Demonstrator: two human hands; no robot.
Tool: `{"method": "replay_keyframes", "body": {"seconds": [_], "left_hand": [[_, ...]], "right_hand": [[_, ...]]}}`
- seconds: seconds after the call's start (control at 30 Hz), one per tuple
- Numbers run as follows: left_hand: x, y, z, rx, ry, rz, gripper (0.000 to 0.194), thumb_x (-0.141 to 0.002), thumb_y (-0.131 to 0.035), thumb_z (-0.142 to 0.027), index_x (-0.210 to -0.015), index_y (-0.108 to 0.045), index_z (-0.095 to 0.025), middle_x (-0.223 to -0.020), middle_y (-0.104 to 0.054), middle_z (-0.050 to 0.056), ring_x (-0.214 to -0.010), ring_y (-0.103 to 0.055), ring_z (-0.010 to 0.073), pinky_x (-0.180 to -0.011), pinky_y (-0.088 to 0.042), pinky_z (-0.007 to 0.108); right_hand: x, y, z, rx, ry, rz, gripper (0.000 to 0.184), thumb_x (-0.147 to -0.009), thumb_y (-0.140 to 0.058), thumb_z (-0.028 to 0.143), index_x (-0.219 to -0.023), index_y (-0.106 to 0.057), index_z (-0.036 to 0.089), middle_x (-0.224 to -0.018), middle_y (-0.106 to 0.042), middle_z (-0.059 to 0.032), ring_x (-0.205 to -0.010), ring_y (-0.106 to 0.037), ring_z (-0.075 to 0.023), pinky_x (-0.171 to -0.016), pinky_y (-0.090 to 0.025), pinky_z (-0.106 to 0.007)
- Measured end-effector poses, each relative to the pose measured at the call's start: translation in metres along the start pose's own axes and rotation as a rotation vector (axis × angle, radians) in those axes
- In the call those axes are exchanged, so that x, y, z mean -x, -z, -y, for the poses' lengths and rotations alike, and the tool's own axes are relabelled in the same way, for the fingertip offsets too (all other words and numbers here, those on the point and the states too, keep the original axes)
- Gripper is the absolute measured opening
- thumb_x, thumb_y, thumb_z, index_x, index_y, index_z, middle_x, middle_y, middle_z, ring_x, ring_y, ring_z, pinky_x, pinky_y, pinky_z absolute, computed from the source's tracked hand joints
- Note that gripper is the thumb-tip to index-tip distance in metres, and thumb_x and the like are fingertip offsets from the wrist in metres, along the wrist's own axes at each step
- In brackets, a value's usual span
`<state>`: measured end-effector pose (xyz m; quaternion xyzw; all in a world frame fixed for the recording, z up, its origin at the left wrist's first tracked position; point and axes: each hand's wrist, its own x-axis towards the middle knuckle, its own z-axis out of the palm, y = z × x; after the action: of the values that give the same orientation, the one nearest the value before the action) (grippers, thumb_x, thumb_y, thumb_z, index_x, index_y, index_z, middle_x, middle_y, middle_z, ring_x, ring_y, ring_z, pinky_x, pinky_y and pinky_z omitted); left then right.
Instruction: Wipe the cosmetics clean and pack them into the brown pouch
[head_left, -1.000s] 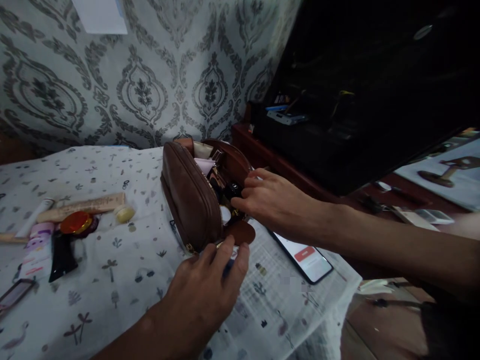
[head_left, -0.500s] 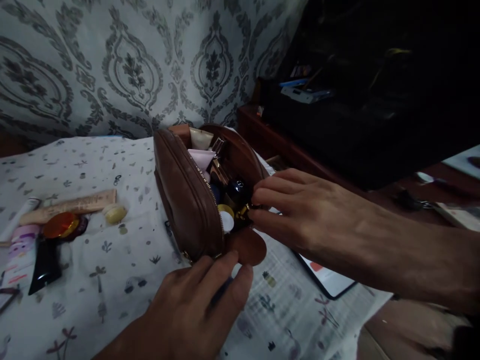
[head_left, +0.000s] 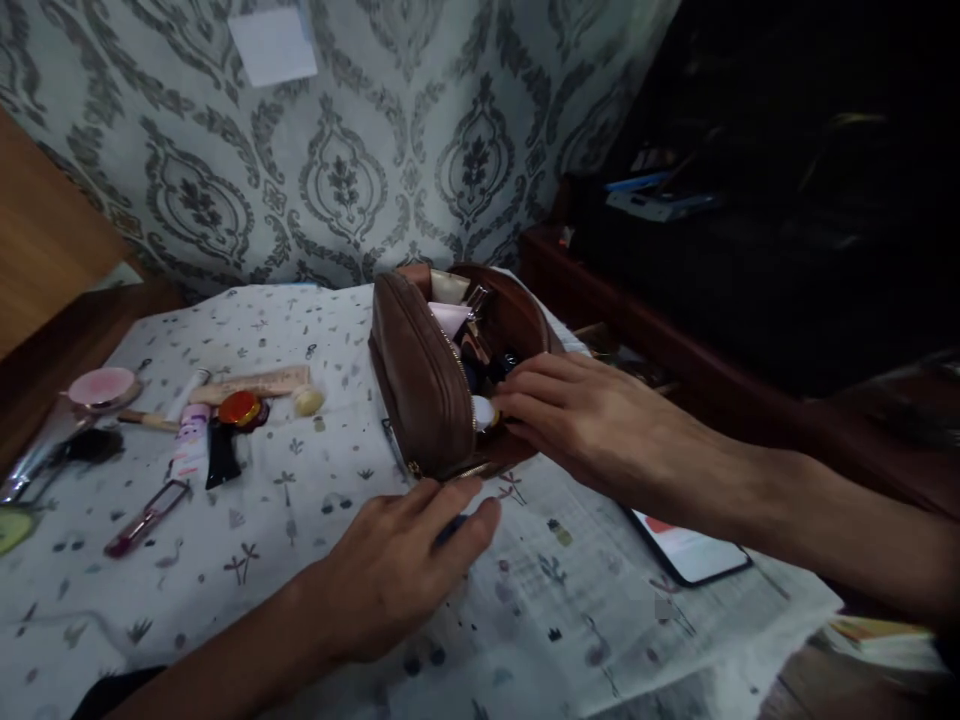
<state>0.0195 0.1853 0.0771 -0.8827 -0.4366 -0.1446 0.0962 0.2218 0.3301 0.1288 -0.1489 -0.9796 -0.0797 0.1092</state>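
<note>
A brown zip-up makeup bag (head_left: 420,390) lies unzipped on the patterned cloth, its opening turned toward the right. Inside are a pale pink tube (head_left: 450,318), a cream tube (head_left: 450,287), a white-lidded jar (head_left: 484,412) and dark cosmetics. My right hand (head_left: 577,410) reaches into the opening beside the jar, its fingers bent and close together; their tips are partly hidden. At the bag's near end, my left hand (head_left: 420,565) has its fingertips against the zip edge. Something dark blue (head_left: 450,530) shows between its thumb and fingers, too covered to name.
Left on the cloth are a beige tube (head_left: 259,383), an orange-lidded jar (head_left: 240,409), a black tube (head_left: 222,455), a pink compact (head_left: 103,388), a lip gloss (head_left: 146,520) and several other cosmetics. A phone (head_left: 694,550) lies under my right forearm. Patterned wall (head_left: 337,180) stands behind.
My view has shifted back and left, bringing more cosmetics into sight. The brown flap at the bag's near end no longer hangs out flat. My right hand reaches over more of the bag's contents.
</note>
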Motion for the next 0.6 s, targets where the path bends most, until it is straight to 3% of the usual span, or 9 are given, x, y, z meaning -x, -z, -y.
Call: {"method": "replay_keyframes", "body": {"seconds": [0.13, 0.3, 0.4, 0.6], "left_hand": [[0.024, -0.003, -0.010, 0.037, 0.035, -0.006, 0.049, -0.082, -0.036, 0.004, -0.126, -0.050, -0.013, -0.119, -0.066, 0.013, -0.104, -0.066, 0.0227, -0.063, -0.060, 0.031], [0.044, -0.009, -0.022, 0.081, 0.066, 0.042, 0.055, -0.074, -0.040, 0.006, -0.123, -0.050, -0.015, -0.115, -0.066, 0.011, -0.099, -0.066, 0.0216, -0.063, -0.059, 0.030], [0.051, -0.014, -0.024, 0.095, 0.080, 0.053, 0.053, -0.073, -0.042, 0.006, -0.121, -0.051, -0.016, -0.111, -0.066, 0.010, -0.094, -0.066, 0.0198, -0.063, -0.058, 0.028], [0.054, -0.016, -0.026, 0.085, 0.082, 0.067, 0.050, -0.073, -0.040, 0.007, -0.116, -0.053, -0.015, -0.107, -0.066, 0.009, -0.092, -0.065, 0.0193, -0.059, -0.055, 0.026]], "right_hand": [[-0.019, 0.011, 0.008, -0.111, -0.137, 0.134, 0.023, -0.094, -0.051, 0.015, -0.114, -0.060, 0.012, -0.105, -0.067, -0.0115, -0.089, -0.063, -0.0214, -0.073, -0.046, -0.031], [-0.035, 0.019, 0.008, -0.325, -0.185, 0.354, 0.020, -0.088, -0.064, 0.022, -0.104, -0.063, 0.011, -0.097, -0.069, -0.0088, -0.085, -0.065, -0.0187, -0.070, -0.044, -0.025], [-0.040, 0.013, 0.007, -0.384, -0.223, 0.341, 0.019, -0.085, -0.064, 0.015, -0.104, -0.066, 0.012, -0.092, -0.070, -0.0067, -0.084, -0.066, -0.0181, -0.069, -0.042, -0.024], [-0.043, 0.003, 0.004, -0.509, -0.144, 0.259, 0.019, -0.082, -0.065, 0.013, -0.101, -0.071, 0.011, -0.082, -0.071, -0.0035, -0.074, -0.064, -0.0151, -0.067, -0.042, -0.023]]}}
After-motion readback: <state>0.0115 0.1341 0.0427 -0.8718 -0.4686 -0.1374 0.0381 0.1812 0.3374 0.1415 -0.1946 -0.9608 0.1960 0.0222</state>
